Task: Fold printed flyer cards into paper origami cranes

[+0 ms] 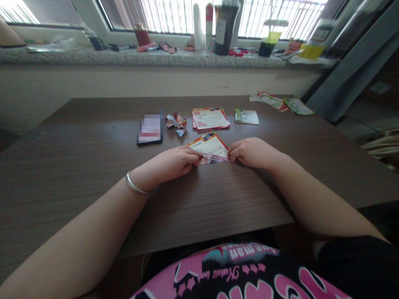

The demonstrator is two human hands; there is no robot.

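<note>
A printed sheet of paper (209, 145) with an orange and red border lies on the table between my hands, its near edge folded up into a narrow patterned strip. My left hand (183, 161), below a silver bangle, has its fingers closed at the strip's left end. At the strip's right end, my right hand (246, 153) pinches the paper between thumb and fingertips. Just beyond sits a stack of similar printed sheets (210, 119). A crumpled or folded paper piece (177, 123) lies farther left.
A phone (150, 128) with a blurred screen lies left on the brown table (77, 166). Small green-edged cards (246, 116) are stacked right of the sheets, with more papers (274, 101) at the back right. Bottles and a dark cup (225, 29) stand on the windowsill.
</note>
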